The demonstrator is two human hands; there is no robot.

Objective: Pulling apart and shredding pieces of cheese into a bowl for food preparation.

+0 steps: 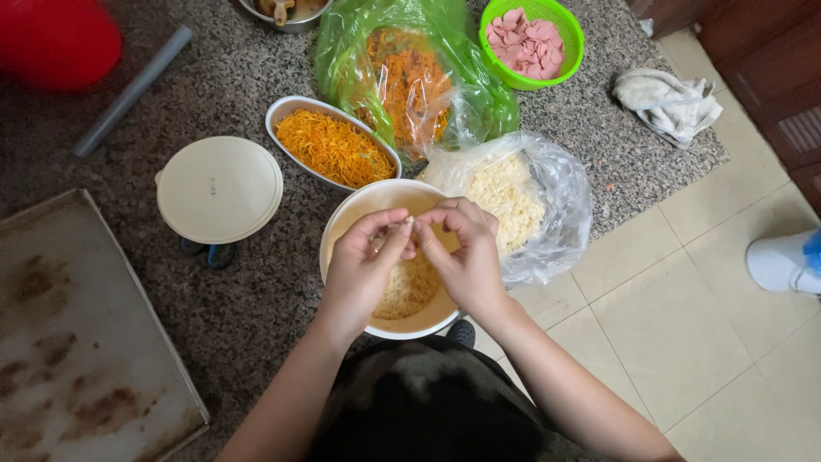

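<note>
Pale morsel (409, 222) mostly hidden between fingertips (398, 231)

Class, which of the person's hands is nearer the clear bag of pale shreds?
Right. The right hand is beside the clear bag; the left hand is farther off, over the bowl.

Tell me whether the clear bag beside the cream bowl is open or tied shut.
Open. The clear bag has its mouth spread wide, showing pale shredded food inside, right of the cream bowl.

A speckled granite desk (239, 291) carries a stained baking tray (77, 342), a cream bowl (346, 222), a green colander (564, 34) (pink slices inside) and a crumpled cloth (671, 101).
</note>
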